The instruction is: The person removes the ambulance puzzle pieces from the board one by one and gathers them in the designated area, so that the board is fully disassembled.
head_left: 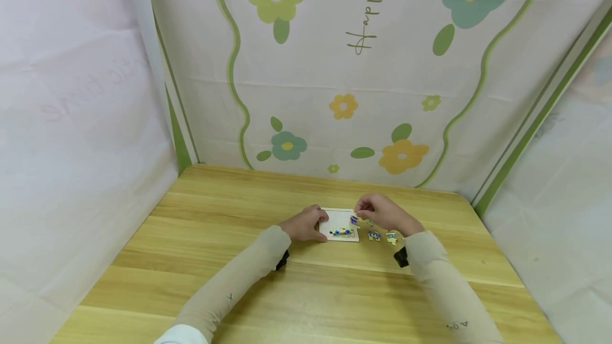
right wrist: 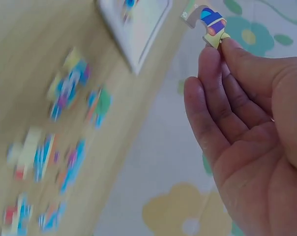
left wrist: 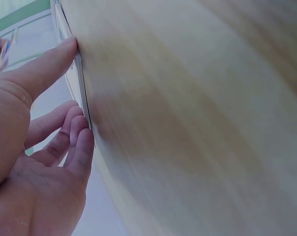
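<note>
A small white puzzle tray (head_left: 337, 217) lies on the table, with joined colourful pieces (head_left: 342, 232) along its near side. My left hand (head_left: 303, 224) grips the tray's left edge, thumb towards the near corner and fingers at the far one. In the left wrist view, the thumb and bent fingers of that hand (left wrist: 50, 152) touch the tray's thin edge (left wrist: 83, 96). Between thumb and forefinger, my right hand (head_left: 384, 212) pinches a jigsaw piece (right wrist: 215, 23) with blue, purple and yellow print. It is held up over the tray's right side.
Several loose jigsaw pieces, including one (head_left: 375, 235) and another (head_left: 392, 238), lie right of the tray, below my right hand. They look blurred in the right wrist view. A printed cloth (head_left: 306, 94) hangs behind the wooden table (head_left: 229, 200), with white cloth on both sides.
</note>
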### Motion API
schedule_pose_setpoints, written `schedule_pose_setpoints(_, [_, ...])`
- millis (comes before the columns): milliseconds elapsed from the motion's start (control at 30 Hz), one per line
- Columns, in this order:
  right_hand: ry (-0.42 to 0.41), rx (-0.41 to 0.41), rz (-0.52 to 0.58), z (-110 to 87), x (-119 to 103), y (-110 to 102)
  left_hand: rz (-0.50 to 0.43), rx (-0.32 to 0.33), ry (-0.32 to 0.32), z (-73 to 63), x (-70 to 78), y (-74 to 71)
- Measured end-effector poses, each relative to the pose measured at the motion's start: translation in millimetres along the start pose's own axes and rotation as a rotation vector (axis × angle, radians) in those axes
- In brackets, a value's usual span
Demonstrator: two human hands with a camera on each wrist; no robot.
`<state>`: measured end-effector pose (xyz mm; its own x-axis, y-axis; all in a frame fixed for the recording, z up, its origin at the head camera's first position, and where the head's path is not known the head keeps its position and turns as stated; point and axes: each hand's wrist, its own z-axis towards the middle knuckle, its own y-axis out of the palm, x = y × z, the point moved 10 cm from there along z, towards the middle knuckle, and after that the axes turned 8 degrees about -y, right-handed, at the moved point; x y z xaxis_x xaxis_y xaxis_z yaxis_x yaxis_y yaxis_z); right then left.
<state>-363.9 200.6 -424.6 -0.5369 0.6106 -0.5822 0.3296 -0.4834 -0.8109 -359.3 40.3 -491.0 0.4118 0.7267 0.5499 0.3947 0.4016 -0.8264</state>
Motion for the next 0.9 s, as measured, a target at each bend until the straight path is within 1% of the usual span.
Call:
schedule_pose_setpoints(167, [0.047, 0.003, -0.040, -31.4, 16.9, -23.7, -0.010, -0.005, -0.011, -1.6, 1.0, -0.6])
schedule_pose_setpoints(267, [0.043, 0.017, -0.040, -46.5, 21.0, -34.2, -0.005, -0.004, -0.009, -1.9, 0.7, -0.6])
schedule_pose_setpoints(367, [0.027, 0.024, -0.019, -57.9, 23.0, -37.5, 0.004, -0.001, -0.008, -2.0, -0.3, -0.5])
schedule_pose_setpoints(433, [0.026, 0.010, 0.003, -63.7, 25.3, -34.2, 0.007, 0.000, -0.008, -2.2, -0.2, -0.5])
schedule_pose_setpoints(567, [0.032, -0.085, 0.076, -70.6, 31.7, -14.9, 0.004, -0.002, -0.010, -2.4, 0.4, -0.9])
schedule_pose_setpoints(667, [0.027, -0.140, 0.104, -71.2, 35.5, -1.1, 0.000, -0.003, -0.013, -2.6, 1.3, -1.2])
schedule_pose_setpoints(800, [0.003, -0.146, 0.091, -68.5, 36.8, 9.7, 0.004, -0.006, -0.017, -3.1, 3.3, -1.0])
schedule_pose_setpoints(900, [0.020, -0.154, 0.073, -67.1, 39.9, 17.5, 0.012, -0.006, -0.015, -3.4, 4.5, -1.4])
